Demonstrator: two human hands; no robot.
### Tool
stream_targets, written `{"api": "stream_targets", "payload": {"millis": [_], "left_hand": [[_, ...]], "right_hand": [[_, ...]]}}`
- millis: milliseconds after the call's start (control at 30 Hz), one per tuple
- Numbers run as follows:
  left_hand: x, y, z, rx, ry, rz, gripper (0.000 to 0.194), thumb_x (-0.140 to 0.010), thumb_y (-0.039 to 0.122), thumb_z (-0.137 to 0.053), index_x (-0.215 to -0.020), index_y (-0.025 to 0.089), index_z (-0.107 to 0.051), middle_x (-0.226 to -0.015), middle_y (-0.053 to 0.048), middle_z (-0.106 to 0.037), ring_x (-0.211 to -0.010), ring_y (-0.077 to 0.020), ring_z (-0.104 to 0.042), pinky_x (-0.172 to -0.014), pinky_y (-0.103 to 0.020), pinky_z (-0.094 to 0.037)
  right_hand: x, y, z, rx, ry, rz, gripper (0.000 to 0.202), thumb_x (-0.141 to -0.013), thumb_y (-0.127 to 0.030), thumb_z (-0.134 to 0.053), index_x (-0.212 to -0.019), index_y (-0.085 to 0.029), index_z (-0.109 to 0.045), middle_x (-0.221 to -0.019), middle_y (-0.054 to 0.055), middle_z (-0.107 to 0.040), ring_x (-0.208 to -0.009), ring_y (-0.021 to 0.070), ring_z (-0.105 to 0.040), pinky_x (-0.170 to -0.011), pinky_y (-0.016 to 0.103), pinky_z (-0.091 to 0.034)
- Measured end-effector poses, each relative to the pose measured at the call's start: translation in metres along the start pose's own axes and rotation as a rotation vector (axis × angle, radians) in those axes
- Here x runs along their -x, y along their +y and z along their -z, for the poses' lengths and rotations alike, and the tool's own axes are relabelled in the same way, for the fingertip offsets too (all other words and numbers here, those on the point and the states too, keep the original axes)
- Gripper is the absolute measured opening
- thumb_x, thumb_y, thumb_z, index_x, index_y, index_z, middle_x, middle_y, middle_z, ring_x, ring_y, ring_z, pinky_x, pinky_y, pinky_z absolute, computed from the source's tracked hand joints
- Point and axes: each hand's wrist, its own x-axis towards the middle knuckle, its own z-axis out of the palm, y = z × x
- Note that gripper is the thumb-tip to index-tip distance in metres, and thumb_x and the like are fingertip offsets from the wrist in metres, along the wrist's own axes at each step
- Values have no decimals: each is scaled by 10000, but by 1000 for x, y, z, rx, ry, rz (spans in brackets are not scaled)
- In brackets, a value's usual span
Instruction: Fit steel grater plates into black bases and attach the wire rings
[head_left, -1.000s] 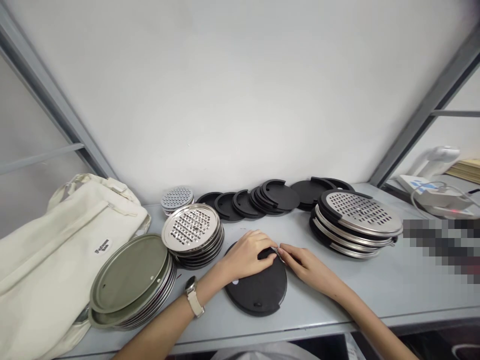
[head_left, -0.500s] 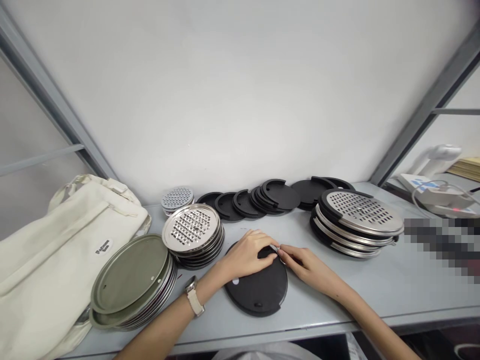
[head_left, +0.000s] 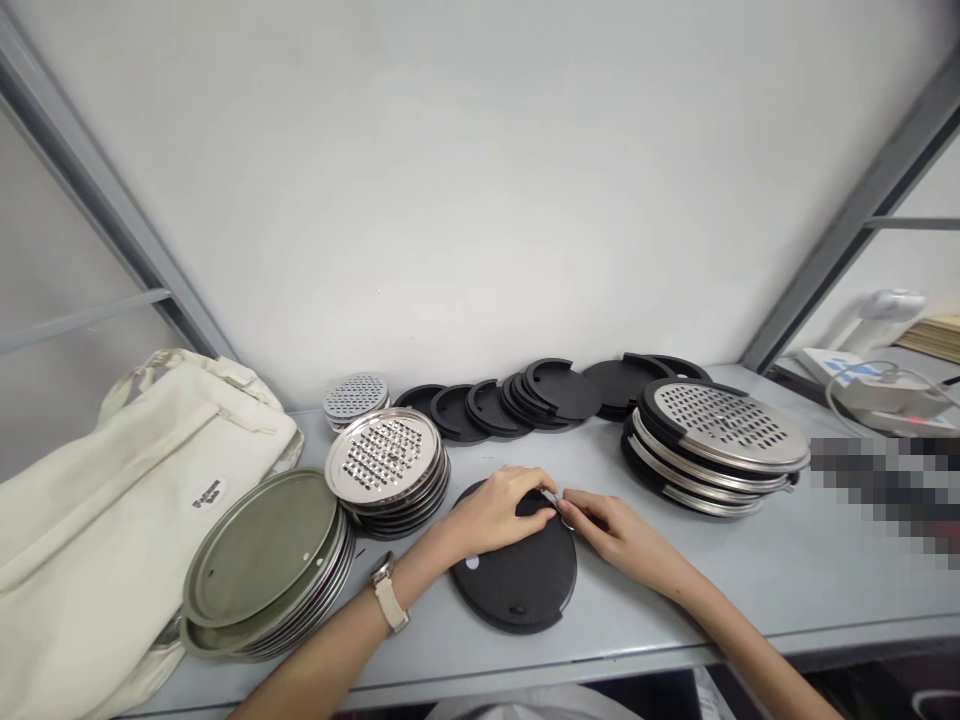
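Observation:
A round black plate (head_left: 510, 590) lies on the grey table in front of me, with a raised rim along part of its edge. My left hand (head_left: 501, 510) rests across its upper part, fingers curled and thumb bent toward the right edge. From the right, my right hand (head_left: 606, 525) meets it there, thumb and forefinger pinched together. Between the fingertips of both hands shows a small shiny piece (head_left: 552, 497), too small to name. A watch with a pale strap (head_left: 391, 603) is on my left wrist.
At left stand stacked olive-green discs (head_left: 262, 550) beside a cream bag (head_left: 112, 500). Stacked metal grater discs (head_left: 386, 455) stand near them. Black plates (head_left: 562, 388) line the wall. More grater discs in black holders (head_left: 720, 420) are piled at right, near a white device (head_left: 862, 375).
My fingertips have shifted very slightly at the plate's right edge, and a bit more of the shiny piece shows. Everything else stays as it was.

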Motion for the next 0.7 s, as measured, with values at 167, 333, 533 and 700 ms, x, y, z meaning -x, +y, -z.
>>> {"api": "stream_targets", "payload": {"millis": [167,333,533,700], "left_hand": [[0,-1,0,27,-12,1,212,-846,190,-590,-1057,200,-574,-1058,-33,-648,-1002,-178,-591,-904,-295,-438],[0,-2,-1,39,-16,-2,225,-851,201,-590,-1075,208,-570,-1073,-29,-646,-1016,-179,-590,-911,-295,-440],[0,-1,0,59,-22,-4,233,-854,192,-580,-1086,204,-564,-1086,-26,-645,-1024,-173,-593,-915,-283,-442],[0,0,0,66,-35,-22,212,-879,134,-506,-1073,205,-554,-1067,-21,-650,-1006,-149,-601,-913,-263,-440]], "right_hand": [[0,1,1,-17,-13,-8,416,-955,-480,-295,-666,-195,-384,-615,-40,-366,-583,118,-359,-538,233,-283],[0,0,1,-41,-24,-34,401,-946,-480,-324,-663,-198,-368,-620,-45,-339,-588,119,-345,-544,232,-272],[1,4,4,-61,-4,-47,388,-946,-472,-328,-671,-201,-366,-625,-46,-324,-595,122,-350,-557,234,-283],[2,9,9,-82,35,-49,384,-940,-478,-337,-669,-207,-352,-618,-51,-312,-577,121,-339,-544,237,-292]]}}
